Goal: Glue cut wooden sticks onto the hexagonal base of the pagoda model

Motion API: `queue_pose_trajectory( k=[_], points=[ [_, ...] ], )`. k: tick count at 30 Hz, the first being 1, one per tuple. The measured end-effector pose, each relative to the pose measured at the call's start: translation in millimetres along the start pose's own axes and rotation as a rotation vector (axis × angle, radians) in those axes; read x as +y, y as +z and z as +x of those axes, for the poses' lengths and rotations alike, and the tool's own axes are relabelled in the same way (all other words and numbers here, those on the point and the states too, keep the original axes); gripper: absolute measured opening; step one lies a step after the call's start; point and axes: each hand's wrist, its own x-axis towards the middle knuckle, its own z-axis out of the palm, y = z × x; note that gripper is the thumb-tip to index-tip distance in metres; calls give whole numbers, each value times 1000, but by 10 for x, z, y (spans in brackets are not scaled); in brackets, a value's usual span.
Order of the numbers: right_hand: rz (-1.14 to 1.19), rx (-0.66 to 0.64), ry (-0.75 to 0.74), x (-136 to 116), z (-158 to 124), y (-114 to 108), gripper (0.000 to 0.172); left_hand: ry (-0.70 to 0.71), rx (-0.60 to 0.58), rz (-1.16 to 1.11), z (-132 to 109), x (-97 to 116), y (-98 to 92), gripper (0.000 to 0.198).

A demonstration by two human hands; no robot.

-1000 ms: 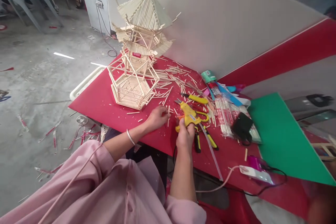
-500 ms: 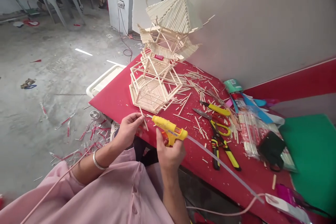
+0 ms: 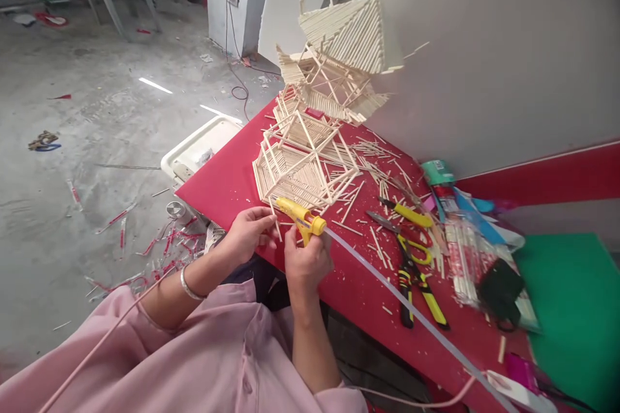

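My right hand (image 3: 305, 264) grips a yellow glue gun (image 3: 299, 214) over the near edge of the red table (image 3: 227, 177). A long clear glue stick (image 3: 387, 284) trails from the gun's back. The nozzle points left at a thin wooden stick (image 3: 275, 219) pinched in the fingers of my left hand (image 3: 248, 232). Just beyond both hands stands a tall stick-built tower (image 3: 320, 116) with a hexagonal base and slanted roofs.
Loose sticks litter the table right of the tower. Yellow-handled cutters (image 3: 411, 271), pliers (image 3: 404, 213), bags of sticks (image 3: 467, 251), a black adapter (image 3: 498, 287) and a green sheet (image 3: 576, 310) lie to the right. A white partition (image 3: 484, 51) backs the table. Scraps cover the floor on the left.
My right hand lifted the glue gun off the table and carried it left toward me. My left hand picked up a stick and brought it to the nozzle. The view shifted.
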Motion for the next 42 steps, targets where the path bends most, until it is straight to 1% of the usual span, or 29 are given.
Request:
queue_pose_trajectory(
  k=[5, 8, 11, 22, 26, 33, 38, 42],
  points=[
    [-20, -12, -2, 18, -27, 52, 23, 1, -20, 2, 28, 4, -7, 18],
    [-30, -2, -16, 5, -12, 58, 24, -1, -23, 6, 41, 3, -9, 18],
    [-14, -26, -15, -12, 8, 48, 22, -12, -29, 11, 39, 9, -6, 18],
    [-29, -52, -23, -2, -10, 44, 21, -8, 11, -15, 29, 13, 35, 13],
    [-36, -81, -18, -15, 0, 26, 19, -15, 11, -7, 25, 17, 41, 14],
    [-46, -11, -50, 4, 24, 21, 18, 4, 4, -11, 31, 8, 29, 20],
    [-21, -37, -24, 20, 23, -5, 20, 8, 19, -16, 57, -3, 48, 21],
    [-16, -4, 12, 144, -24, -95, 24, 19, 42, -23, 89, -17, 61, 22]
  ],
)
